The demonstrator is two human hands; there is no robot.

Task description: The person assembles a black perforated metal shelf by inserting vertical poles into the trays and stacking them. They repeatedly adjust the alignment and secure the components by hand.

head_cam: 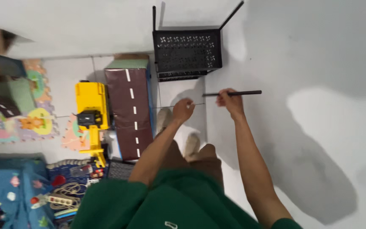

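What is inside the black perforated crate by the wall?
Nothing shows inside the black crate: only its perforated face and dark rim are seen. The interior faces away, so any contents stay hidden. The right hand grips a black rod.

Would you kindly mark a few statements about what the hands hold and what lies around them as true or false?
1. The right hand holds a thin black rod. True.
2. The rod stands upright. False: it lies roughly level.
3. The left hand grips the yellow toy truck. False: the truck sits on the floor, apart from it.
4. A black perforated shelf piece is near the white wall. True.
5. The sleeves are red. False: they are green.
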